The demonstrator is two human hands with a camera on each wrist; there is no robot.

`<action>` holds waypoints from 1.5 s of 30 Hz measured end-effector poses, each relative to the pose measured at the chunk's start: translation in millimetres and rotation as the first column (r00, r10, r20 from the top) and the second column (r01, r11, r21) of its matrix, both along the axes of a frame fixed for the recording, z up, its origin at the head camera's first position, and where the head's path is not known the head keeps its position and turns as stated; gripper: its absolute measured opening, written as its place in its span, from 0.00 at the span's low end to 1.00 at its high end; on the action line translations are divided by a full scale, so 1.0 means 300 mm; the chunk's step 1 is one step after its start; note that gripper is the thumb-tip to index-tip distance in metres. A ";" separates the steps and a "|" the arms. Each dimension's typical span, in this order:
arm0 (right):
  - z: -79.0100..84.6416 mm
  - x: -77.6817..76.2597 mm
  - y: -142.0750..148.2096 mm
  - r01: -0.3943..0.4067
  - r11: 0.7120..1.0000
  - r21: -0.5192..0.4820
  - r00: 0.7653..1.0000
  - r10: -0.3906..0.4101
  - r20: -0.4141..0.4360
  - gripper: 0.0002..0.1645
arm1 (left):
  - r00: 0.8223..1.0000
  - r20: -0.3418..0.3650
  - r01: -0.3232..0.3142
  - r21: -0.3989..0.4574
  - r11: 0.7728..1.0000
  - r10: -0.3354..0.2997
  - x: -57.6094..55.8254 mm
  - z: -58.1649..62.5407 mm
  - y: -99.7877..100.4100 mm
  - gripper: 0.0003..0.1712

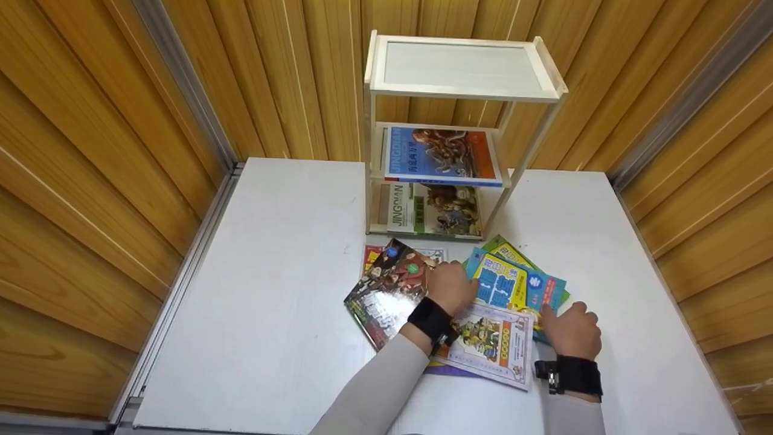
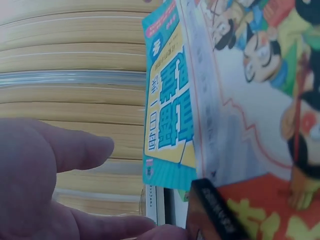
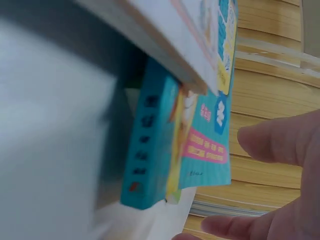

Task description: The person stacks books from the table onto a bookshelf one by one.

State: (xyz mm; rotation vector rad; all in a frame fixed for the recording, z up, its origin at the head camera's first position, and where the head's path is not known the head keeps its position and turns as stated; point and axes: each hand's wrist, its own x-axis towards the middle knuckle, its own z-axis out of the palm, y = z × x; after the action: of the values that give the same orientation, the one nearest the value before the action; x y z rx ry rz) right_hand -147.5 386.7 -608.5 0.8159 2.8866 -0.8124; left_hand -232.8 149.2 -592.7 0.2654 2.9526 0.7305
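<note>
My left hand (image 1: 452, 287) reaches over the right edge of a dark picture book (image 1: 377, 305), thumb and fingers apart in the left wrist view. Beside it lies a teal-and-yellow book (image 1: 498, 281), its lower part covered by a pale-bordered book (image 1: 483, 338) with a cartoon cover. My right hand (image 1: 570, 332) is just off the right end of the teal book, its thumb (image 3: 270, 140) and fingers spread with a gap before the cover. A green book (image 1: 498, 244) pokes out behind the teal one. A purple edge (image 1: 456, 370) shows under the pale-bordered book.
Behind the pile stands a pale shelf rack (image 1: 465, 93). A blue-and-orange book (image 1: 444, 154) lies on its middle level and a green-and-white book (image 1: 432, 208) at the bottom. Another cover (image 1: 370, 257) peeks from under the dark book. Wood-look walls enclose the white table (image 1: 272, 272).
</note>
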 end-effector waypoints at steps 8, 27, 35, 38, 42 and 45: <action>-0.029 0.023 -0.007 0.003 0.998 -0.056 0.998 0.000 0.064 0.53 | 0.996 0.093 0.012 -0.068 0.998 -0.006 0.008 -0.036 0.037 0.27; -0.023 0.002 0.005 0.012 0.998 -0.062 0.999 -0.009 0.038 0.50 | 0.998 0.041 0.051 -0.119 0.992 -0.046 -0.017 -0.022 0.023 0.30; -0.019 0.016 -0.004 0.005 0.998 -0.055 1.000 -0.004 0.019 0.51 | 0.995 -0.079 0.061 -0.017 0.998 -0.062 -0.030 -0.104 -0.005 0.27; -0.021 0.013 -0.008 0.003 0.998 -0.060 1.000 -0.002 0.022 0.51 | 0.998 -0.039 0.053 -0.024 0.998 -0.054 -0.018 -0.073 -0.019 0.26; -0.026 0.010 -0.015 0.001 0.997 -0.071 1.000 0.000 0.019 0.50 | 0.998 -0.016 0.054 -0.074 0.996 -0.055 -0.008 -0.043 -0.024 0.26; -0.024 0.008 -0.022 -0.001 0.997 -0.075 1.000 0.002 0.014 0.50 | 0.998 -0.006 0.065 -0.100 0.993 -0.066 -0.004 -0.030 -0.024 0.28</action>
State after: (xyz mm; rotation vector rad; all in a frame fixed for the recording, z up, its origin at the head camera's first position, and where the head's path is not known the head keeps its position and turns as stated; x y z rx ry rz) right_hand -145.0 380.0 -615.7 0.8089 2.8247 -0.9055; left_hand -234.2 142.0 -601.6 0.3576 2.9622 0.5732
